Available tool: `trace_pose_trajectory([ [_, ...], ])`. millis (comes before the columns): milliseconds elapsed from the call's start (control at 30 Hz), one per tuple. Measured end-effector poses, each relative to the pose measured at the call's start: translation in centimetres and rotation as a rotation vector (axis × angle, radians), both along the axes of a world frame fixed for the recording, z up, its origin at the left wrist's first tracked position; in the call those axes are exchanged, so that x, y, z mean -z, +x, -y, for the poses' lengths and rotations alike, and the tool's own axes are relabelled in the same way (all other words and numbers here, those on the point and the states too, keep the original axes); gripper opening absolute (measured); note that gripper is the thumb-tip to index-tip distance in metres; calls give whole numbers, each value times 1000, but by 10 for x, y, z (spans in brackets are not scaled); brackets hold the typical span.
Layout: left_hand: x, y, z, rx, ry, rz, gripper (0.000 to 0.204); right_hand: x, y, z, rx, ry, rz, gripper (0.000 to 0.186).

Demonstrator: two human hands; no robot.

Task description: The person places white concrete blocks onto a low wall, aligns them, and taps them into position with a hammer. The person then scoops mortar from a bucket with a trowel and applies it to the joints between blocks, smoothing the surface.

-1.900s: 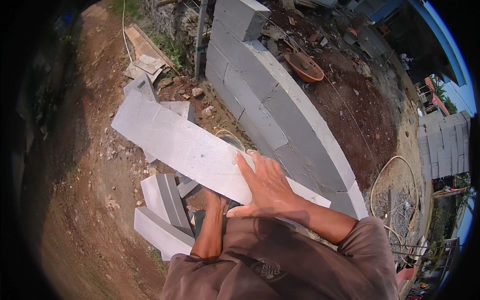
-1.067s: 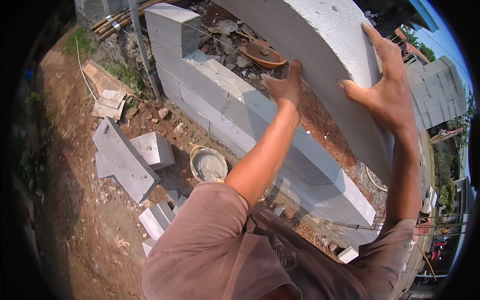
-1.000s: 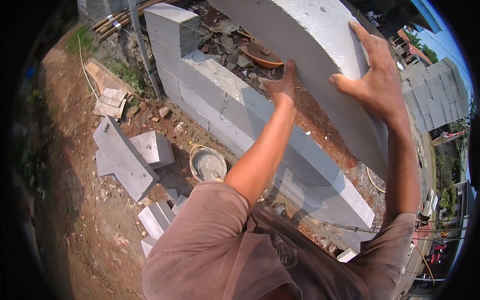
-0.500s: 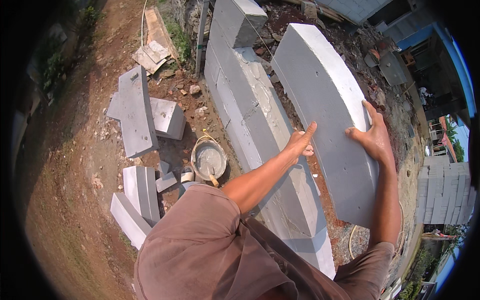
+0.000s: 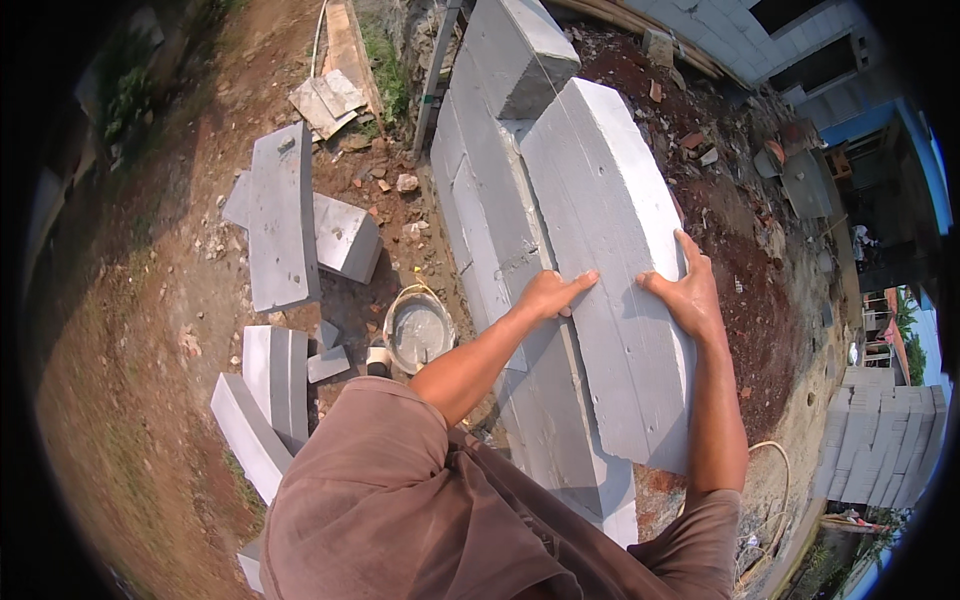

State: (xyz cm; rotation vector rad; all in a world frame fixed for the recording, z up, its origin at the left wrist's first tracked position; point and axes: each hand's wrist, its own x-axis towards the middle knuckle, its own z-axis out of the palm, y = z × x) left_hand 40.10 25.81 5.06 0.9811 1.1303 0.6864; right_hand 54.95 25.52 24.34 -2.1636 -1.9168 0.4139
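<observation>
Both my hands hold a long grey concrete block (image 5: 595, 190) over the top course of the block wall (image 5: 467, 200), just in front of its raised end block (image 5: 520, 50). Its lower edge lies along the wall top, though exact contact is unclear. My left hand (image 5: 560, 295) grips the lower left side, thumb on the face and fingers partly hidden underneath. My right hand (image 5: 680, 295) is wrapped over the white right edge, thumb on the grey face. A bucket of grey mortar (image 5: 420, 335) stands left of the wall.
Loose blocks (image 5: 280, 220) lie on dirt at left, with more (image 5: 245, 430) nearer me. Broken boards (image 5: 325, 100) lie by a post (image 5: 436, 70). At right are rubble, a coiled hose (image 5: 780, 480), a tall block stack (image 5: 880, 435) and buildings (image 5: 790, 45).
The block I hold has come down from raised at upper right onto the wall line, shifting left toward the end block. Earlier it was held lower, beside the wall; both hands still grip it.
</observation>
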Motion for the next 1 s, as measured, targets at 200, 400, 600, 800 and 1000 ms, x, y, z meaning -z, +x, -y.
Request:
trace_pose_trajectory([
  [200, 22, -24, -28, 33, 52, -163, 79, 7, -25, -21, -6, -25, -39, 98],
  [400, 20, -35, -42, 18, 21, -194, 76, 16, -35, -37, -31, -13, 37, 97],
  [600, 20, -30, -25, -292, 417, -454, 86, 19, -43, -36, -9, -4, 50, 97],
  [800, 39, -17, -13, -85, 474, -440, 84, 31, -37, -21, -21, 38, 69, 94],
  [1000, 41, -17, -25, -71, 518, -496, 83, 34, -40, -32, -9, 71, 52, 92],
])
